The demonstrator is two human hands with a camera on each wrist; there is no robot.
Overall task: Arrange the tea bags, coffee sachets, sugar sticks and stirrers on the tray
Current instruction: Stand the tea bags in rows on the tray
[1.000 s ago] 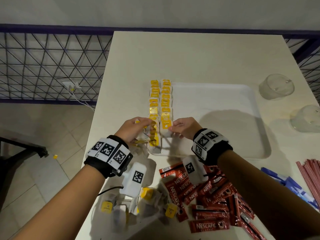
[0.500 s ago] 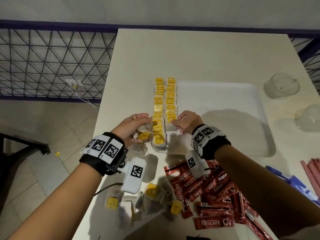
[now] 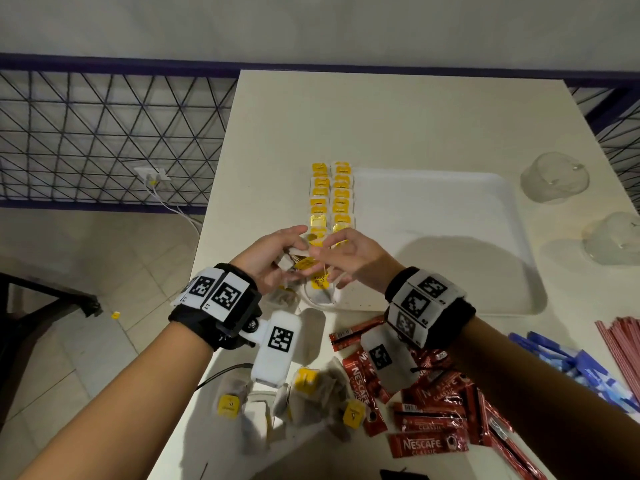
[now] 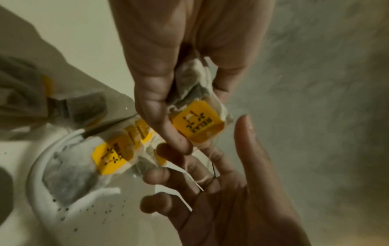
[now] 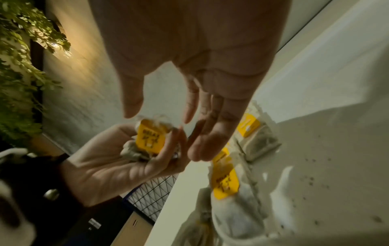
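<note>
Left hand (image 3: 268, 263) grips a crumpled tea bag (image 4: 196, 123) just above the tray's (image 3: 512, 271) near-left corner, right hand (image 3: 349, 258) open-fingered beside it, tag side facing that hand, nearer one to take it toward the tea bag rows (image 3: 330, 199).

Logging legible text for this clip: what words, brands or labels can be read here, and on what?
"NESCAFE CLASSIC": red coffee sachets on the table.
"RELAX": yellow tag of the tea bag the left hand grips.
Tags of the tea bags in the rows on the tray: too small to read.
Wrist bands: square marker patterns, no words.
</note>
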